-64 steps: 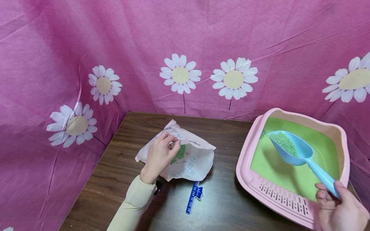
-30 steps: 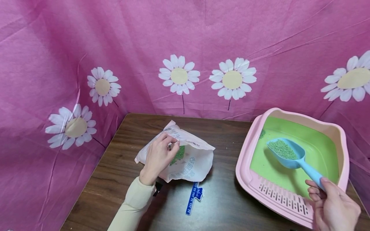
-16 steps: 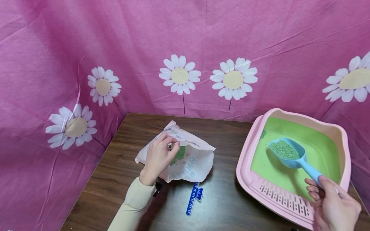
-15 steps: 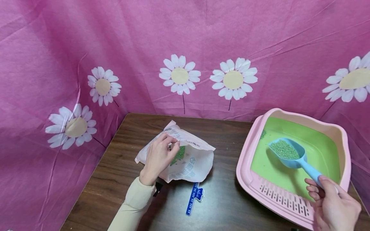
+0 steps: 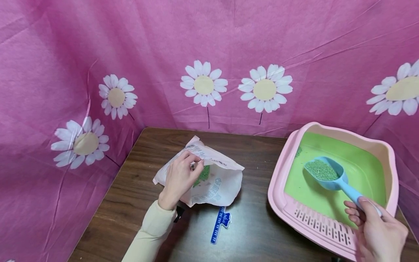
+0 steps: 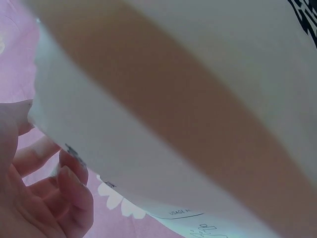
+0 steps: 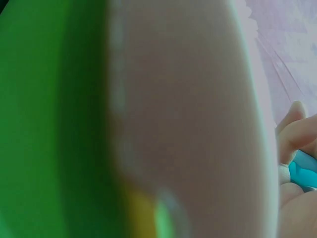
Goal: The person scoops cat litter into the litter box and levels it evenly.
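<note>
My left hand (image 5: pixel 182 176) pinches the upper edge of a white and pink paper-like bag (image 5: pixel 222 183), holding its mouth open towards the right. Green pellets (image 5: pixel 203 175) show inside the bag. In the left wrist view the bag's wall (image 6: pixel 99 144) fills most of the picture beside the curled fingers (image 6: pixel 74 203). My right hand (image 5: pixel 379 229) grips the handle of a light blue scoop (image 5: pixel 334 185). Green pellets (image 5: pixel 322 170) lie heaped in the scoop, which is held level over a pink litter box (image 5: pixel 278 182) with a green inside. The right wrist view is mostly the blurred box rim.
A blue ruler-like clip (image 5: pixel 217 225) lies on the dark wooden table (image 5: pixel 255 233) in front of the bag. A small patch of green pellets (image 5: pixel 298 152) sits at the left inner side of the box. A pink curtain (image 5: pixel 157 54) with daisies hangs behind.
Since the earliest frame the scoop has come lower and levelled over the box, with the right hand shifted slightly left. In the last half second it barely moves. The left hand stays at the bag.
</note>
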{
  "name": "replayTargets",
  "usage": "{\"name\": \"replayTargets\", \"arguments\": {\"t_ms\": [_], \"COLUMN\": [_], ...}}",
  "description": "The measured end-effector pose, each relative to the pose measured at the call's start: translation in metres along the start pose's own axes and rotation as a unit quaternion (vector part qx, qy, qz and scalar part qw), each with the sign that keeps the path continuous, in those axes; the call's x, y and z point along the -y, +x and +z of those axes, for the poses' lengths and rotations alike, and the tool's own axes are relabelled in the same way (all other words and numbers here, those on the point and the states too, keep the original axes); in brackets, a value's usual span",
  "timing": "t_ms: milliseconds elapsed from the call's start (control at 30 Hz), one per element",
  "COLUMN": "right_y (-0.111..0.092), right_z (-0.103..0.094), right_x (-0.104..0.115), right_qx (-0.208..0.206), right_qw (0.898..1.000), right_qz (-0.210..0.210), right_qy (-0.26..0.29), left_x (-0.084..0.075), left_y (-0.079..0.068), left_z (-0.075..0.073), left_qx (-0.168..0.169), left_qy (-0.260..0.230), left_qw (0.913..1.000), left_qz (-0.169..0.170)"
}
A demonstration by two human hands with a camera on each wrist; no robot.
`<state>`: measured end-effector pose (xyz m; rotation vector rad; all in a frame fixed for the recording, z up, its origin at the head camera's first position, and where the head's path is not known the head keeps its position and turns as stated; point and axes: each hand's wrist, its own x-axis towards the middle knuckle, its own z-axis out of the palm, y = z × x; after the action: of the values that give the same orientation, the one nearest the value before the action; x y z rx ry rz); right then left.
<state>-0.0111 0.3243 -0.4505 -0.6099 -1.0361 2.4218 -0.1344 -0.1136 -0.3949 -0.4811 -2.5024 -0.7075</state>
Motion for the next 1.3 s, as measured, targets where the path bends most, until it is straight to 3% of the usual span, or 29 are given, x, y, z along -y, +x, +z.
{"name": "replayTargets", "arguments": {"t_ms": [800, 1300], "right_y": [0.0054, 0.0075], "right_z": [-0.0014, -0.0047], "right_x": [-0.0033, -0.0028], "right_qx": [-0.051, -0.062], "right_qw": [0.998, 0.995], "right_qz": [-0.017, -0.037], "right_qy": [-0.041, -0.063], "left_x": [-0.0006, 0.0002], "left_y": [-0.0009, -0.0021], "left_z": [0.0008, 0.0007], "left_qx": [-0.001, 0.002], "left_qy": [-0.002, 0.000], "left_qw": [1.0000, 1.0000], "left_qz": [0.004, 0.002]}}
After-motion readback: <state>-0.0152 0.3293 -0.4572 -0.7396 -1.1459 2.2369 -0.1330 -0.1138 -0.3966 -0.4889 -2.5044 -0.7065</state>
